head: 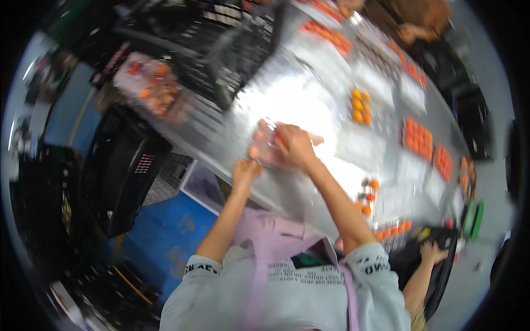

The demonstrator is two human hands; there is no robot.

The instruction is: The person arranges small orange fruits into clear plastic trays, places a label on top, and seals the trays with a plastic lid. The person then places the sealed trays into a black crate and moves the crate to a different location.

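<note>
A clear plastic pack (265, 142) of round pink to orange fruit lies on the shiny metal table, blurred by motion. My left hand (246, 169) has its fingers closed on the near left corner of the pack, beside an orange fruit. From above, my right hand (295, 142) grips the right part of the pack, its fingers bent over it. Something red (280, 137) shows under those fingers; whether it is a fruit inside the pack cannot be told. The palm of my right hand hides much of that side.
Black plastic crates (244, 53) stand at the table's far left, near a filled clear pack (151, 85). Trays of orange-red fruit (417, 138) and yellow-orange fruit (361, 106) line the right. A black crate (120, 169) stands left. A co-worker's hand (434, 252) touches a black crate at right.
</note>
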